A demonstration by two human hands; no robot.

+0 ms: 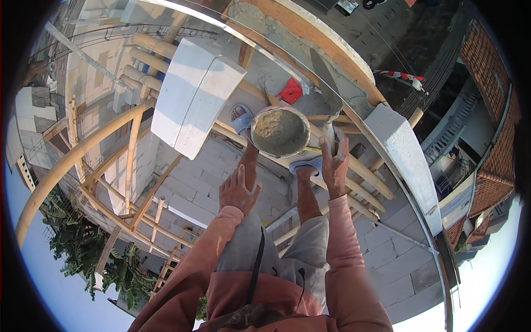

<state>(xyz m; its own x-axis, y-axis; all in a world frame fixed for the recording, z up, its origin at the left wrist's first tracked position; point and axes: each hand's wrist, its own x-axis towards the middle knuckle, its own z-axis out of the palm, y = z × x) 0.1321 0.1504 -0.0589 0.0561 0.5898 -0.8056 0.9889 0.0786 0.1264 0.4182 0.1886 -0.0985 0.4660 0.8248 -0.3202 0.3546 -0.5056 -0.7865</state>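
Observation:
My right hand (334, 160) grips the handle of a trowel (326, 83), whose grey blade points up toward the mortar-topped wall (287, 39). A round bucket of grey mortar (280, 131) stands on the bamboo scaffold poles just left of that hand, between my two sandalled feet. My left hand (238, 191) rests flat on my left knee, fingers spread, holding nothing. A large white lightweight block (191, 97) lies tilted on the poles to the left of the bucket.
I stand high on bamboo scaffolding (133, 160) beside a wall of white blocks (182, 193). Another white block (406, 155) lies at the right. A red cloth (290, 91) sits behind the bucket. Trees and ground lie far below at the left.

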